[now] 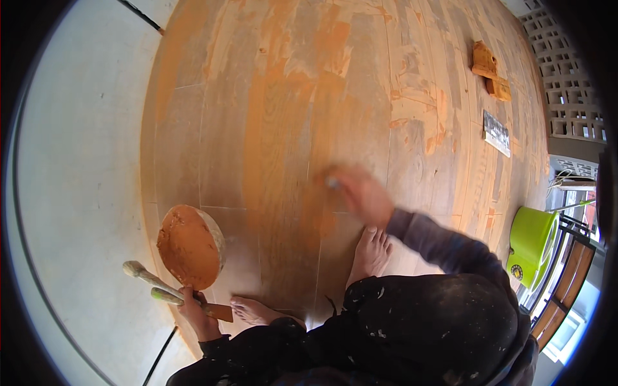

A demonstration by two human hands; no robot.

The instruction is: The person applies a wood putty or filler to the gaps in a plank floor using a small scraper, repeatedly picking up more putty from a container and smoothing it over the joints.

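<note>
My left hand (198, 316) is closed round the handles of a putty knife (220, 312) and a second tool (145, 275) with a pale, worn end. The knife's blade is coated orange, and one handle has a green tip. Just beyond the fingers is a rounded bowl (219, 239) smeared with orange paste (193, 251); whether the hand also grips its rim I cannot tell. My right hand (364, 195) is low over the orange-streaked plank floor (283, 138). Motion smears it, and its fingers are closed round something small and pale that I cannot make out.
My bare feet (373, 253) stand on the planks. A pale wall (84, 161) runs along the left. Orange-stained blocks (484, 61) and a flat dark-and-white piece (496, 134) lie at the right. Further right are a green bucket (531, 241) and a pierced block wall (566, 71).
</note>
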